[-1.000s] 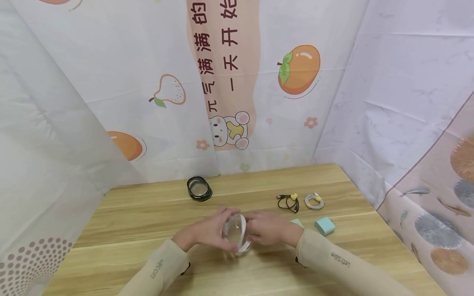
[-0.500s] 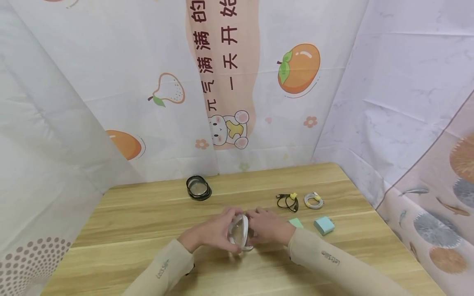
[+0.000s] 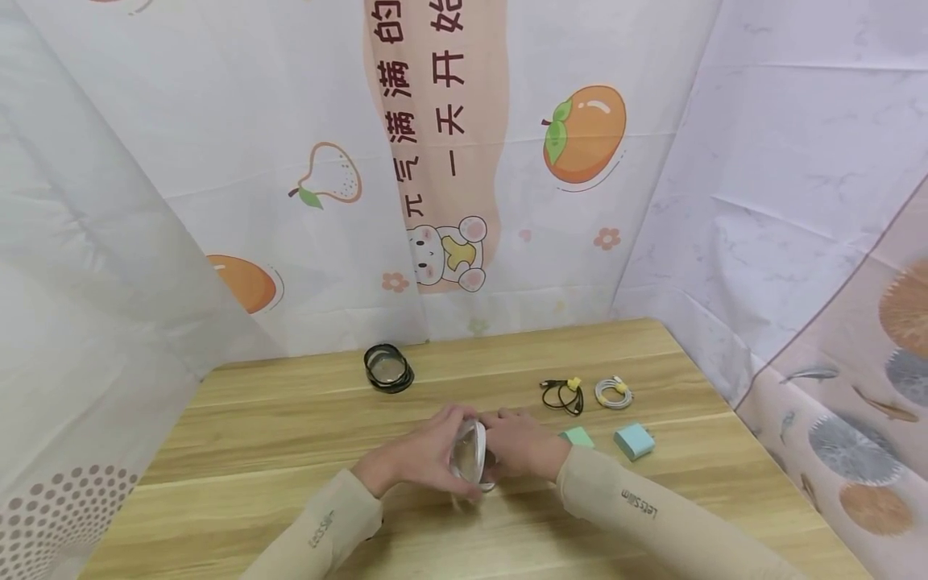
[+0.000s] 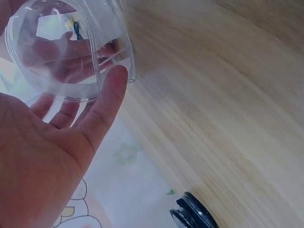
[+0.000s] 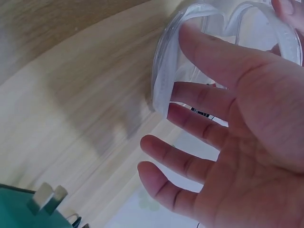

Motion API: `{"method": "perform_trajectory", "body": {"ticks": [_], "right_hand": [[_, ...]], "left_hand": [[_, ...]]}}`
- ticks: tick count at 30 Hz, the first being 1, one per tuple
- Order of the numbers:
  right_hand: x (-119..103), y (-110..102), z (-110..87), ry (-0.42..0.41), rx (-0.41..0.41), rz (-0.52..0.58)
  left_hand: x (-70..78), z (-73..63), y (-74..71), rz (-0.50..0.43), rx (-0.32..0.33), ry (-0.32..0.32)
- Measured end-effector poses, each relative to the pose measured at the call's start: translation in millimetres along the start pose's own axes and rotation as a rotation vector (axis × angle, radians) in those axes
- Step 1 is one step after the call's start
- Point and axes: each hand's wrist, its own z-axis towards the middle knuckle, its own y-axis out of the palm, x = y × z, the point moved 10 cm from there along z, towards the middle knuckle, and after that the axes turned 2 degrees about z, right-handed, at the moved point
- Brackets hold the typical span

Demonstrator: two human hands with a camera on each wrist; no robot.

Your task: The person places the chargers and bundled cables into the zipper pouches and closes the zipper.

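Note:
A clear round zip pouch [image 3: 465, 457] with white trim stands parted between both hands, near the middle of the table. My left hand [image 3: 429, 457] holds one half of it from the left. In the left wrist view the thumb lies along the clear wall [image 4: 61, 91], with the other fingers behind. From the other side, my right hand [image 3: 524, 445] grips the opposite half. Its thumb sits inside the white rim [image 5: 165, 85] in the right wrist view, and two fingertips meet the edge lower down. The remaining two fingers extend free.
A round pouch with black trim [image 3: 392, 389] lies at the back left of the wooden table [image 3: 283, 427]. Right of the hands are a coiled black cable [image 3: 563, 395], a coiled grey cable [image 3: 614, 394], a green charger [image 3: 578, 437] and a light blue charger [image 3: 635, 441].
The left hand has shifted slightly right and the right hand slightly left. The clear pouch has turned between them, its rim now more edge-on. More of the green charger shows.

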Motion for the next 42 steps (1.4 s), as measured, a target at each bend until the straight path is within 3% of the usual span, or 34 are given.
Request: {"method": "perform_trajectory", "body": {"ticks": [3,10,17,21,27,42], "right_hand": [[-0.2,0.3,1.5,0.004,-0.004,-0.012],[-2.8,0.8,1.0,-0.027,0.017,-0.008],[-2.2,1.3,1.6,-0.043,0.047,0.008],[-1.5,1.5,1.9,-0.056,0.05,0.02],[2.7,1.4,2.3,-0.055,0.041,0.036],[3.6,-0.7,2.5,-0.067,0.026,0.04]], "left_hand": [[-0.4,-2.8,-3.0,-0.042,0.011,0.002],[-16.1,-17.6,-11.1,-0.149,0.017,-0.054],[-30.4,-29.6,-16.7,-0.156,0.013,-0.077],[-35.8,-34.7,-19.8,-0.179,0.015,-0.054],[-41.8,-36.8,-20.9,-0.202,0.002,-0.031],[-49.3,-36.4,-18.7,-0.19,-0.011,-0.066]]}}
